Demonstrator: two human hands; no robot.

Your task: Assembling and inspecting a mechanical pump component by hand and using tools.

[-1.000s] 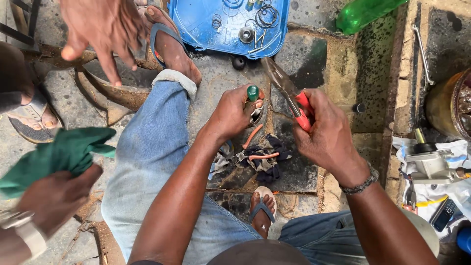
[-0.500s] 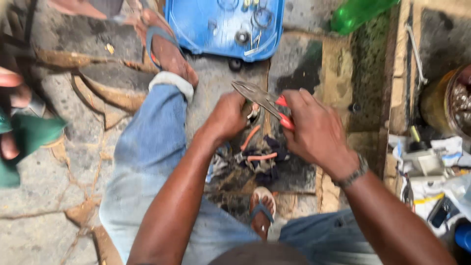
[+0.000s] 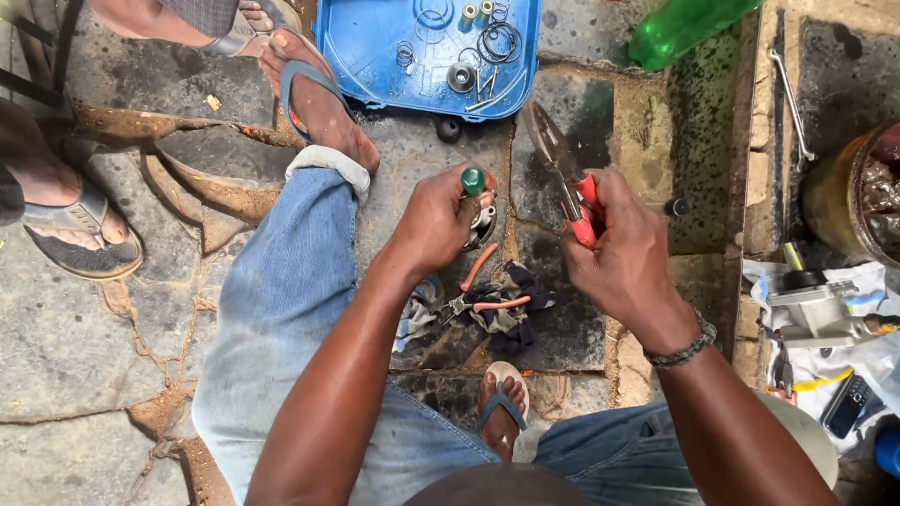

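The hands have drawn apart: the right hand [image 3: 623, 253], clamped on the red-handled metal pliers [image 3: 562, 173], has lifted them off the work, tips now pointing at the blue plastic tray [image 3: 361, 56]. The left hand [image 3: 436, 220] stays closed round a small metal part with a green cap [image 3: 473, 181] (half hidden). Half a second ago the pliers' tips met that part; now it sits free, held above the paving.

Bare arms, a beaded bracelet [image 3: 682, 349] on the right wrist, rolled-cuff blue jeans [image 3: 281, 309], flip-flops [image 3: 305, 89].
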